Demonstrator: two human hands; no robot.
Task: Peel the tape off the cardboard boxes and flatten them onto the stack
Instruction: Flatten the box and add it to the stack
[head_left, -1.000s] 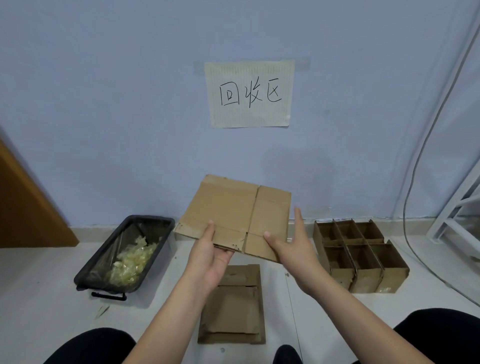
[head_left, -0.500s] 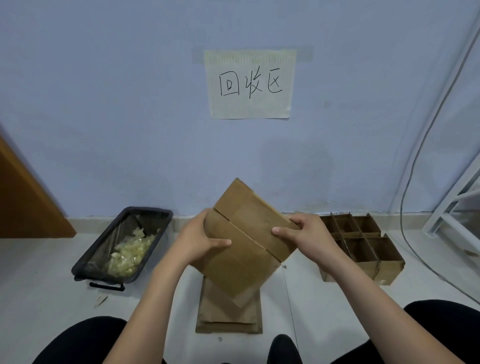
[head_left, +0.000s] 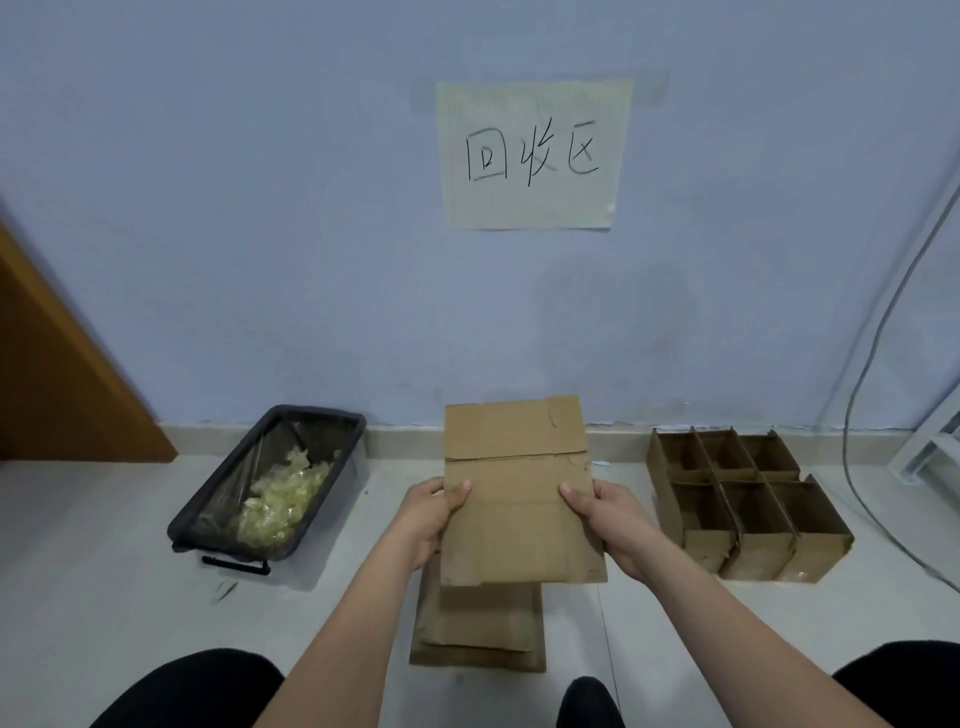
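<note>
A flattened brown cardboard box (head_left: 517, 488) is held in the air, long side pointing away from me, above the stack of flattened boxes (head_left: 480, 631) on the floor. My left hand (head_left: 431, 517) grips its left edge, thumb on top and fingers underneath. My right hand (head_left: 610, 519) grips the right edge the same way. The held box hides the far part of the stack. No tape shows on the side of the box facing me.
A black bin (head_left: 270, 483) holding crumpled yellowish tape stands on the floor to the left. To the right sits a group of open cardboard boxes (head_left: 743, 512). A paper sign (head_left: 532, 153) hangs on the wall. A cable (head_left: 862, 395) runs down at far right.
The flattened box has turned from a tilted diagonal to square with the stack and has come lower over it. Both hands shifted to its side edges.
</note>
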